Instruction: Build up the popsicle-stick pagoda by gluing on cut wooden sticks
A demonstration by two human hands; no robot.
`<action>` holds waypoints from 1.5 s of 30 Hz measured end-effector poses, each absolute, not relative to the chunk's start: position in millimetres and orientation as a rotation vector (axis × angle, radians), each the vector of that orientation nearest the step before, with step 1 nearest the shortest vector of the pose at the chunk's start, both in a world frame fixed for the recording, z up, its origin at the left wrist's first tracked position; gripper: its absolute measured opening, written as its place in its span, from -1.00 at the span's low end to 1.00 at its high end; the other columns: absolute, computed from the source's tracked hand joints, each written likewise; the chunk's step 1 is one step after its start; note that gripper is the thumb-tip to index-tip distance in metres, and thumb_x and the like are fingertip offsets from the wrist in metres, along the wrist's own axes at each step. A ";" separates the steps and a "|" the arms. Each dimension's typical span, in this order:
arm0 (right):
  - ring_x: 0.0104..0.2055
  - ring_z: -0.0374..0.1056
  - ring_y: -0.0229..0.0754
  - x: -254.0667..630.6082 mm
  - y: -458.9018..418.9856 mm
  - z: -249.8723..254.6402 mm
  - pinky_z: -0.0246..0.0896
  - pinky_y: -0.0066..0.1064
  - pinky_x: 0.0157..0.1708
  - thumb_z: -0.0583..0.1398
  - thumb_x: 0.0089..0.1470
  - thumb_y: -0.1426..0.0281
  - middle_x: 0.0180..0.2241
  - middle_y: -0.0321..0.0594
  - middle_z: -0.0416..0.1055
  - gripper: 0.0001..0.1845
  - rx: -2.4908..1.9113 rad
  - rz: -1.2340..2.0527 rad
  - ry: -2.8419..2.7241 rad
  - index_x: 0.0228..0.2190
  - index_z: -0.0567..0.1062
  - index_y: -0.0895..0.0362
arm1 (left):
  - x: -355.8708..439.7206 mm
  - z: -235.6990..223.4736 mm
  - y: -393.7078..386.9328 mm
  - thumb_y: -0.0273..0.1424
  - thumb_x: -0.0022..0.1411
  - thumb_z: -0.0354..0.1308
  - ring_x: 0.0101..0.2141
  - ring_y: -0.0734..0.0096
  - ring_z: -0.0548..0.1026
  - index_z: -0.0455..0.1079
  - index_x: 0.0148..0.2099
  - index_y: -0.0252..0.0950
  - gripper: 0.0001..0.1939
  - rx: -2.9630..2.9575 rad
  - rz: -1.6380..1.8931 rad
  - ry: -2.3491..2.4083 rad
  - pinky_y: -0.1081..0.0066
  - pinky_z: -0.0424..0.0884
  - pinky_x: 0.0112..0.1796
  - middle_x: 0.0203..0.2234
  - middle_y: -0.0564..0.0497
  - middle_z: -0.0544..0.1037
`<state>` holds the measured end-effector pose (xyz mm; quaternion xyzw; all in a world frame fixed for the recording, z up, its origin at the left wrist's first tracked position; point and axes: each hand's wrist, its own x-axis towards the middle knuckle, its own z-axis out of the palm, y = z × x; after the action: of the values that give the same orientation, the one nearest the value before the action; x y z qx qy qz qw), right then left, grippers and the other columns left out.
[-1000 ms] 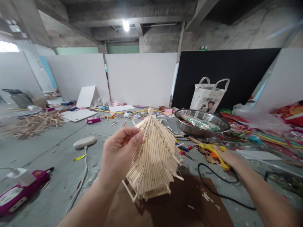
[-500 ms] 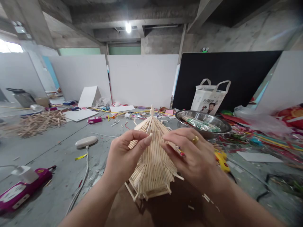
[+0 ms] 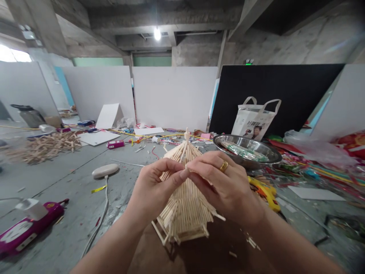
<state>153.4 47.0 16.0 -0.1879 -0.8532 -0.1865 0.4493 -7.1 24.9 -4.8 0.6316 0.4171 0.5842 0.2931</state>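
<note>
A model tower of thin pale wooden sticks (image 3: pixel 188 217), with a sloping roof and a small knob on top, stands in front of me on a brown board (image 3: pixel 205 255). Above its roof my left hand (image 3: pixel 156 190) is closed, thumb and forefinger pinching a small pale stick piece (image 3: pixel 186 166). My right hand (image 3: pixel 228 186), with a gold ring, meets it there, its bent fingertips touching the left ones. Whatever lies inside the right fingers is hidden. Both hands cover part of the roof.
A yellow glue gun (image 3: pixel 265 192) lies right of my right hand. Behind it stands a steel bowl (image 3: pixel 273 158) with clear-and-green packets. Left are a purple power strip (image 3: pixel 42 224), a white oval device with cable (image 3: pixel 105 171) and a stick pile (image 3: pixel 54 146).
My right hand has moved left, and its fingertips now meet those of my left hand. A small red-tipped thing seen by the right fingers before is now out of sight.
</note>
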 end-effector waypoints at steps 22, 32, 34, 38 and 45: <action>-0.34 0.35 -0.27 150.0 104.4 39.5 0.26 -0.43 -0.32 0.10 0.00 0.42 -0.36 -0.25 0.41 -0.88 -0.654 -0.351 -2.048 -0.34 0.40 0.11 | -6.6 -8.9 36.3 -0.35 0.11 0.06 -0.06 0.31 0.30 0.26 -0.05 -0.25 -0.68 2.177 1.601 1.300 0.21 0.20 -0.05 -0.09 -0.08 0.38; -0.41 0.33 -0.31 150.2 106.5 40.0 0.19 -0.50 -0.41 0.08 0.02 0.42 -0.43 -0.28 0.42 -0.84 -0.696 -0.434 -2.108 -0.32 0.41 0.11 | -6.6 -6.6 35.7 -0.37 0.11 0.05 -0.04 0.30 0.29 0.30 -0.11 -0.27 -0.74 2.164 1.587 1.248 0.20 0.22 -0.05 -0.08 -0.10 0.35; -0.41 0.33 -0.31 150.3 106.5 39.8 0.18 -0.50 -0.41 0.07 0.03 0.41 -0.43 -0.29 0.42 -0.83 -0.695 -0.445 -2.107 -0.30 0.41 0.11 | -6.6 -6.5 35.6 -0.37 0.12 0.05 -0.04 0.29 0.29 0.31 -0.12 -0.27 -0.75 2.164 1.589 1.248 0.19 0.22 -0.05 -0.08 -0.10 0.35; -0.41 0.33 -0.31 150.0 106.6 40.6 0.17 -0.50 -0.41 0.07 0.03 0.40 -0.43 -0.30 0.43 -0.83 -0.699 -0.435 -2.113 -0.31 0.42 0.10 | -5.9 -5.9 35.9 -0.38 0.11 0.06 -0.04 0.26 0.29 0.32 -0.13 -0.26 -0.76 2.164 1.583 1.248 0.17 0.23 -0.05 -0.08 -0.11 0.35; -0.41 0.33 -0.31 150.1 107.1 40.3 0.17 -0.49 -0.41 0.06 0.04 0.42 -0.43 -0.29 0.44 -0.83 -0.696 -0.327 -2.126 -0.33 0.43 0.12 | -5.6 -6.0 35.8 -0.36 0.11 0.06 -0.04 0.27 0.29 0.34 -0.14 -0.26 -0.77 2.177 1.579 1.255 0.17 0.22 -0.04 -0.08 -0.10 0.35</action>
<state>150.1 107.1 40.3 -0.2783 -0.8507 -0.1309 0.4262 -5.6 35.8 -6.0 0.7308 0.4212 0.5301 0.0868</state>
